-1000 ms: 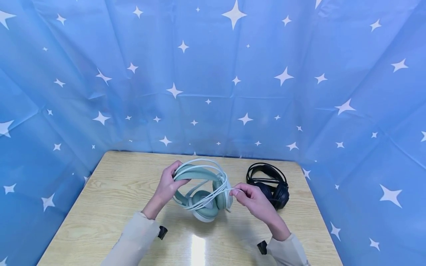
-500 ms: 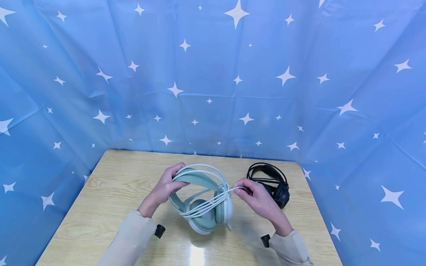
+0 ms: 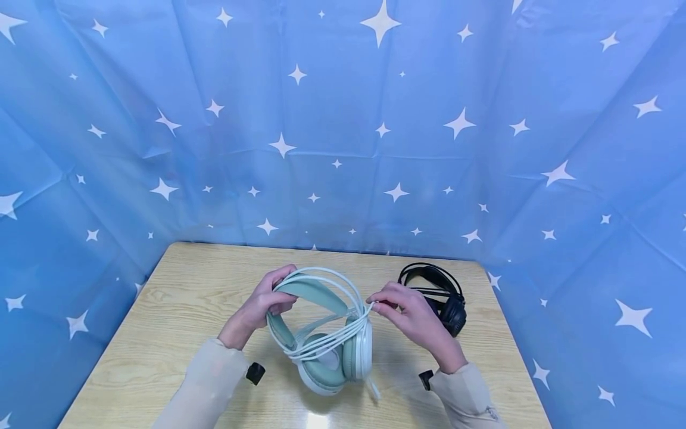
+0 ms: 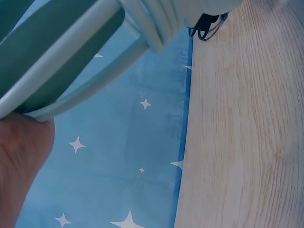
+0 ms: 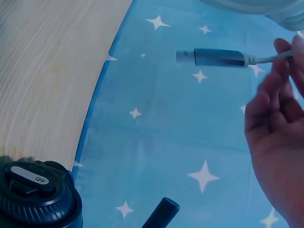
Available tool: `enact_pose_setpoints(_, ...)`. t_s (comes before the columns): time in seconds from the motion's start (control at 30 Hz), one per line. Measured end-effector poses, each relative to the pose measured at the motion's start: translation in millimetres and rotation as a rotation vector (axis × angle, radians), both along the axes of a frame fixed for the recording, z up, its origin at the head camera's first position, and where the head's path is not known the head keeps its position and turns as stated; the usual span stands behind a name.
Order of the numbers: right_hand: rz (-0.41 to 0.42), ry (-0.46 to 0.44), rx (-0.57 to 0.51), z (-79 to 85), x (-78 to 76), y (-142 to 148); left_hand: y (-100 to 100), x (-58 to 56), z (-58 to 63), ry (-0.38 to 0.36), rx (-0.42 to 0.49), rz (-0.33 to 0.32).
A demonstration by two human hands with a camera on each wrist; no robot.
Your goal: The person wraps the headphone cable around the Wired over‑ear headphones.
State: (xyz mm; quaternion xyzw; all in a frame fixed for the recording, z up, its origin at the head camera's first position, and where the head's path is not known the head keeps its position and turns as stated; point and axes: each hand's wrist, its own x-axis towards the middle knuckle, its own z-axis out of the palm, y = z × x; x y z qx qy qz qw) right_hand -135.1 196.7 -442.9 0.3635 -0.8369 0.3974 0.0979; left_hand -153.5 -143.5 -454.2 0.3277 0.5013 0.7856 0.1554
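A pale green and white headset (image 3: 324,372) is held above the table, its white cable (image 3: 327,344) wound in several loops around headband and earcups. My left hand (image 3: 264,301) grips the headband at its left side, thumb on the inner padding. At the right, my right hand (image 3: 411,313) pinches the cable between thumb and fingertips, close to the right earcup. In the right wrist view a USB plug (image 5: 218,57) sticks out from the pinched cable. A short mic boom (image 3: 373,389) hangs below the right earcup. Cable loops hide part of the earcups.
A black headset (image 3: 452,314) lies at the table's back right, partly behind my right hand. The wooden table (image 3: 193,286) ends at the back and sides against a blue curtain (image 3: 343,119) with white stars.
The pale green headset has come lower and nearer to me, tilting with its earcups downward. My right hand has moved slightly left with the cable end, toward the wound loops.
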Motion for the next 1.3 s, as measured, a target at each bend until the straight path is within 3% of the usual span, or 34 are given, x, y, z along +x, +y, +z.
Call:
enact_pose_setpoints(0.17, 0.054, -0.005, -0.008, -0.6, -0.6, -5.2, 1.6, -1.8, 0.3, -0.024, 0.026, -0.055)
enact_pose_setpoints(0.4, 0.064, -0.058, -0.029, -1.6, 3.0, -12.5, 6.1, -2.7, -0.6, -0.022, 0.001, -0.035)
enact_pose_setpoints(0.53, 0.101, -0.235, -0.071, -5.1, 5.7, -17.2, 9.2, -1.9, 0.7, -0.024, -0.044, 0.039)
enact_pose_setpoints(0.7, 0.162, -0.555, -0.241, -14.8, 8.0, -19.6, 11.9, -0.9, 3.1, -0.064, -0.131, 0.154)
enact_pose_setpoints(0.8, 0.170, -0.678, -0.309, -20.2, 8.2, -20.3, 12.9, -1.0, 3.6, -0.082, -0.184, 0.191)
enact_pose_setpoints(1.1, 0.174, -0.822, -0.405, -26.3, 7.4, -23.1, 15.6, -2.6, 6.0, -0.135, -0.263, 0.267)
enact_pose_setpoints(1.2, 0.174, -0.824, -0.408, -26.0, 6.8, -23.0, 17.0, -4.3, 6.4, -0.162, -0.298, 0.297)
enact_pose_setpoints(1.3, 0.110, -0.809, -0.356, -27.8, 6.9, -24.5, 19.7, -7.4, 5.4, -0.215, -0.352, 0.329)
